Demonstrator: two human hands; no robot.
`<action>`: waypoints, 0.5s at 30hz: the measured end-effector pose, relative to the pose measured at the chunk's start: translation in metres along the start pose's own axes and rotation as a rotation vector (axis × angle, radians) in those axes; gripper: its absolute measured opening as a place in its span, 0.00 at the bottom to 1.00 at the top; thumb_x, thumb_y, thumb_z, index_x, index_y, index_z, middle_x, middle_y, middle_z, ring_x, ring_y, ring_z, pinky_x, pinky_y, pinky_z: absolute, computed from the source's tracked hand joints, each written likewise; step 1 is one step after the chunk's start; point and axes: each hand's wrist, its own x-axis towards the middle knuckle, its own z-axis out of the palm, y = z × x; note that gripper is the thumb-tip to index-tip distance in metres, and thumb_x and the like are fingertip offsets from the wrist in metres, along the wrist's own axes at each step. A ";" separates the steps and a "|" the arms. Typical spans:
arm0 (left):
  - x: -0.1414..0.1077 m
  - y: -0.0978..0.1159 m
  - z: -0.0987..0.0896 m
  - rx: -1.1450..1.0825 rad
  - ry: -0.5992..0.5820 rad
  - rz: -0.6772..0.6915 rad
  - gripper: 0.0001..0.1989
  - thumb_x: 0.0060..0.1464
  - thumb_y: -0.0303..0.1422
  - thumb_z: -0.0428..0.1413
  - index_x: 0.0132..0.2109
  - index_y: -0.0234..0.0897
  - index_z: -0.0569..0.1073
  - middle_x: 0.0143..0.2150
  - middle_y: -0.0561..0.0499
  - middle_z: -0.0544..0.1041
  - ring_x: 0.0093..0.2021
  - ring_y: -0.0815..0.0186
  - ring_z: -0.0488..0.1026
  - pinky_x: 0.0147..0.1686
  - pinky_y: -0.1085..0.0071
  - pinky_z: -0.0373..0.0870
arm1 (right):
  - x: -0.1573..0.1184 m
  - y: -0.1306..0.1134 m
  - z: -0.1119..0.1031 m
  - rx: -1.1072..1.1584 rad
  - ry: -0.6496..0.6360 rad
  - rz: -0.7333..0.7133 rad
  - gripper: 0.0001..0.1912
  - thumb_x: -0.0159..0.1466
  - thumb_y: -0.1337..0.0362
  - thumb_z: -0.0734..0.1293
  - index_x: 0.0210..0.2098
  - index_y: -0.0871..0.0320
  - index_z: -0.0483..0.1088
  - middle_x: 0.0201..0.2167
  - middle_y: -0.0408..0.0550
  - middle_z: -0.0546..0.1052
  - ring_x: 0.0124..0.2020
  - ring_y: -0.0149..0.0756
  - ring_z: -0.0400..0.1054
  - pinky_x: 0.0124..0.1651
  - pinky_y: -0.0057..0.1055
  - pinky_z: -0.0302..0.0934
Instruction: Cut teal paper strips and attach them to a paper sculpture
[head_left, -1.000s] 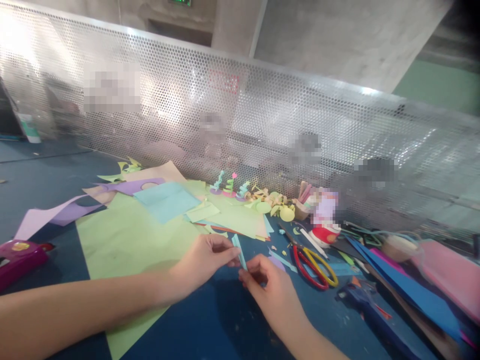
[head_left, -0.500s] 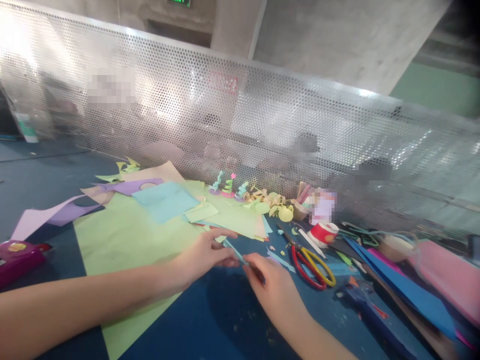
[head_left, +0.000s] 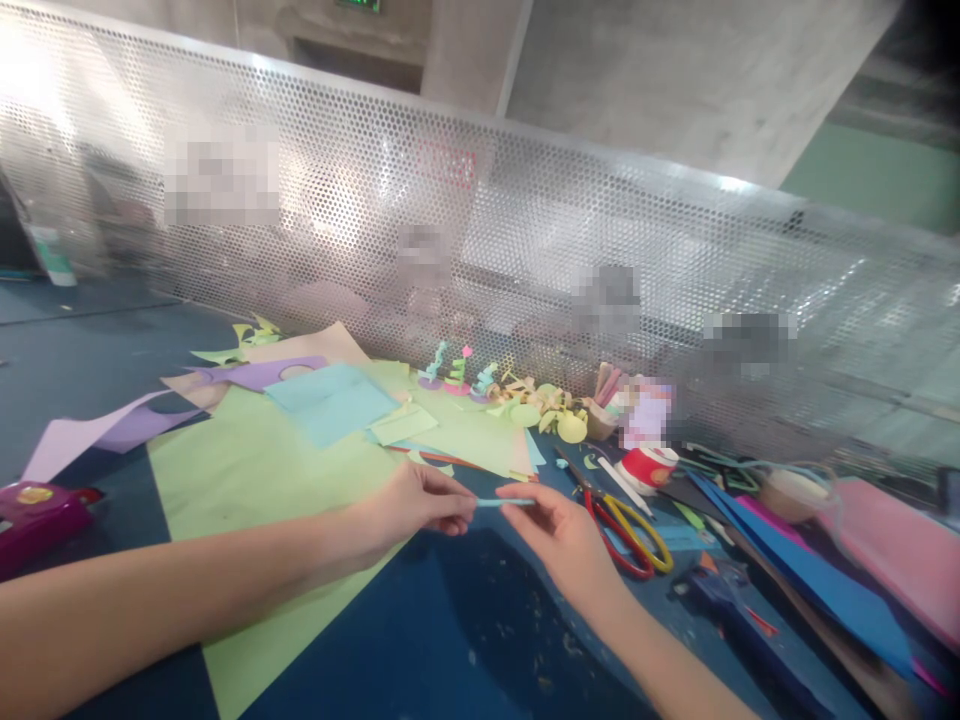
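Observation:
A narrow light-blue paper strip stretches level between my two hands, above the dark blue table. My left hand pinches its left end, with the fingers curled in. The other end is pinched by my right hand between thumb and fingers, and a short tip shows past the thumb. Under my left forearm lies a large light-green paper sheet. Just right of my right hand are scissors with red and yellow handles.
Blue paper and purple scraps lie at the left, near a magenta tape dispenser. Small spiral paper figures stand at the back before a perforated metal screen. A dark blue glue gun and a red-and-white roll are at the right.
The paper strip has turned from slanting to level. My right hand has moved slightly right and up, and the hands are farther apart, showing more of the strip.

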 end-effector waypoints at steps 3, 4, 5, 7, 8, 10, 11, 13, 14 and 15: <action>-0.003 0.000 0.002 -0.089 -0.050 -0.093 0.13 0.42 0.38 0.62 0.30 0.31 0.77 0.30 0.45 0.78 0.31 0.67 0.75 0.34 0.74 0.71 | 0.000 -0.003 0.003 0.252 0.053 0.078 0.15 0.54 0.57 0.68 0.39 0.55 0.68 0.26 0.41 0.72 0.28 0.32 0.65 0.32 0.27 0.59; -0.004 0.000 0.003 -0.112 -0.062 -0.109 0.14 0.42 0.39 0.62 0.32 0.31 0.77 0.32 0.45 0.78 0.33 0.65 0.75 0.35 0.74 0.71 | 0.000 -0.004 0.004 0.335 0.066 0.098 0.16 0.54 0.57 0.69 0.39 0.55 0.68 0.26 0.40 0.72 0.28 0.31 0.65 0.33 0.27 0.60; -0.005 0.000 0.004 -0.129 -0.068 -0.116 0.15 0.42 0.40 0.62 0.33 0.31 0.77 0.33 0.44 0.78 0.34 0.64 0.76 0.37 0.74 0.71 | 0.000 -0.004 0.004 0.406 0.069 0.113 0.16 0.53 0.57 0.70 0.39 0.55 0.68 0.26 0.40 0.71 0.28 0.31 0.65 0.34 0.27 0.60; -0.007 0.001 0.005 -0.151 -0.063 -0.119 0.16 0.41 0.40 0.62 0.34 0.31 0.77 0.34 0.44 0.78 0.35 0.63 0.76 0.39 0.73 0.71 | 0.001 -0.004 0.006 0.496 0.055 0.123 0.15 0.53 0.57 0.70 0.37 0.57 0.70 0.27 0.42 0.71 0.29 0.30 0.64 0.35 0.27 0.60; -0.008 0.001 0.006 -0.158 -0.056 -0.118 0.16 0.41 0.40 0.62 0.33 0.30 0.77 0.34 0.43 0.78 0.36 0.63 0.76 0.39 0.72 0.71 | 0.001 -0.003 0.006 0.514 0.047 0.118 0.14 0.53 0.57 0.70 0.36 0.57 0.70 0.27 0.42 0.71 0.29 0.30 0.64 0.36 0.27 0.60; -0.009 0.001 0.008 -0.165 -0.043 -0.114 0.16 0.41 0.40 0.63 0.33 0.30 0.77 0.33 0.44 0.78 0.35 0.63 0.76 0.40 0.72 0.71 | 0.001 -0.002 0.006 0.508 0.053 0.101 0.14 0.53 0.56 0.70 0.35 0.57 0.71 0.27 0.42 0.70 0.29 0.30 0.63 0.35 0.27 0.60; -0.009 0.000 0.008 -0.163 -0.044 -0.112 0.16 0.41 0.40 0.63 0.33 0.30 0.77 0.33 0.44 0.78 0.35 0.63 0.76 0.40 0.72 0.71 | 0.001 -0.002 0.006 0.494 0.067 0.095 0.14 0.53 0.56 0.70 0.35 0.57 0.71 0.27 0.42 0.69 0.28 0.30 0.62 0.34 0.26 0.59; -0.010 0.000 0.008 -0.159 -0.064 -0.109 0.15 0.42 0.40 0.62 0.32 0.31 0.77 0.33 0.44 0.78 0.35 0.63 0.76 0.39 0.73 0.71 | 0.001 -0.001 0.006 0.456 0.088 0.089 0.14 0.53 0.55 0.70 0.34 0.57 0.71 0.25 0.42 0.68 0.27 0.30 0.61 0.31 0.25 0.58; -0.010 -0.001 0.008 -0.160 -0.081 -0.108 0.14 0.42 0.39 0.62 0.32 0.31 0.77 0.33 0.45 0.78 0.35 0.64 0.76 0.38 0.74 0.71 | 0.000 -0.001 0.005 0.441 0.090 0.089 0.14 0.53 0.55 0.69 0.34 0.57 0.71 0.25 0.41 0.68 0.27 0.30 0.61 0.30 0.25 0.57; -0.010 -0.001 0.008 -0.165 -0.101 -0.109 0.14 0.43 0.39 0.62 0.32 0.31 0.77 0.32 0.45 0.78 0.34 0.64 0.76 0.37 0.74 0.71 | 0.000 -0.002 0.005 0.432 0.087 0.089 0.14 0.53 0.54 0.69 0.34 0.57 0.72 0.25 0.42 0.68 0.27 0.30 0.60 0.29 0.25 0.56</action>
